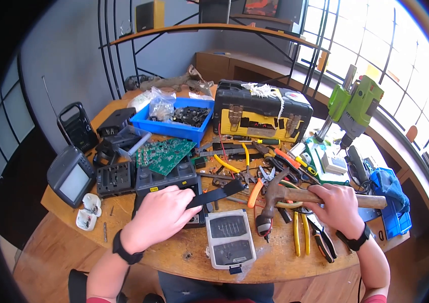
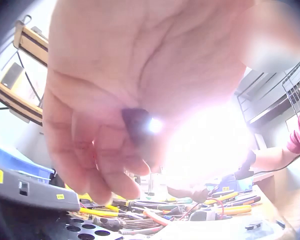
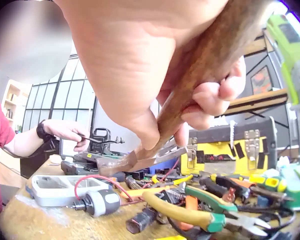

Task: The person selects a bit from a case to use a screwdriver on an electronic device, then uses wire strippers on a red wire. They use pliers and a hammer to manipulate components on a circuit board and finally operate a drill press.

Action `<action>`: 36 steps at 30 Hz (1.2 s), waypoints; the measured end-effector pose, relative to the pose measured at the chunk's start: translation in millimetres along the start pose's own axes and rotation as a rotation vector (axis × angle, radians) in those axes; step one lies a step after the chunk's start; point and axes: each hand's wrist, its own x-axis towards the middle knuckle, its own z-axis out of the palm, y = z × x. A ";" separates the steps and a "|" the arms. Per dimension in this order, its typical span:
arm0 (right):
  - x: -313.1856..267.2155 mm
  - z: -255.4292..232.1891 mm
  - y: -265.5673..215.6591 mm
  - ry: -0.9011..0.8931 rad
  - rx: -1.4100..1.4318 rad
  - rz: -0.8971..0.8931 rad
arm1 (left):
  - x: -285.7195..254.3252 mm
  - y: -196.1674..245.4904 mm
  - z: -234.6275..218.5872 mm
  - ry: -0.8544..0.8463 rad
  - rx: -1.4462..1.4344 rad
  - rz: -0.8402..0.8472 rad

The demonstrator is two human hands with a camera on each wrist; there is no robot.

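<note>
My right hand [image 1: 339, 207] grips the wooden handle of a claw hammer [image 1: 303, 196], its rusty head pointing left over the pliers. In the right wrist view, fingers and thumb wrap round the handle. My left hand [image 1: 166, 214] holds a flat black strip [image 1: 220, 194] that widens toward its far end, where small metal bits show. Most of that strip is hidden in the left wrist view, where only a dark end [image 2: 136, 125] shows within the curled fingers. Between the hands lies a clear-lidded case [image 1: 231, 238]. Yellow-handled pliers [image 1: 301, 233] lie below the hammer.
A black and yellow toolbox [image 1: 262, 113] stands at the back beside a blue tray [image 1: 174, 132] of parts. A green drill on a stand [image 1: 353, 106] rises at the right. Green circuit boards [image 1: 166, 154] and a small screen [image 1: 73, 177] sit at the left.
</note>
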 end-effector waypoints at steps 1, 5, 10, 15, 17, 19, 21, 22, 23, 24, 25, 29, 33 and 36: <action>2.6 9.7 5.5 -0.009 0.013 0.014 | 8.7 -0.5 5.2 0.047 0.019 0.030; 13.9 34.5 18.1 -0.095 0.106 0.121 | 43.0 2.5 27.0 0.146 0.111 0.073; 18.4 67.7 25.7 -0.113 0.098 0.121 | 79.4 4.6 51.1 -0.004 0.188 0.086; 10.2 67.3 3.8 0.045 0.155 0.083 | 110.5 23.1 66.1 -0.282 0.179 -0.028; 13.3 53.0 -6.6 0.121 0.229 0.034 | 113.4 24.4 75.5 -0.250 0.117 0.020; 21.1 34.0 -19.4 0.150 0.319 0.020 | 120.9 28.0 75.2 -0.291 -0.160 0.041; 31.3 18.6 -32.9 0.226 0.454 -0.005 | 124.9 41.1 63.1 -0.174 -0.305 0.117; 38.8 13.5 -41.5 0.290 0.524 -0.029 | 125.5 47.2 59.1 -0.070 -0.321 0.191; 48.6 11.5 -52.1 0.382 0.618 -0.050 | 128.7 56.0 52.6 -0.011 -0.461 0.250; 60.3 9.6 -62.9 0.475 0.709 -0.075 | 131.2 71.9 42.5 -0.065 -0.741 0.213; 70.6 8.3 -76.6 0.565 0.709 -0.099 | 119.5 77.7 40.2 -0.101 -0.926 0.049; 98.9 16.5 -116.9 0.741 0.674 -0.184 | 122.0 88.9 48.0 -0.091 -1.765 0.049; 113.0 43.2 -112.6 0.674 0.752 -0.318 | 117.6 78.8 26.2 0.094 -2.420 -0.141; 117.0 49.2 -93.7 0.703 0.449 -0.093 | 122.7 49.5 8.8 0.136 -2.426 -0.154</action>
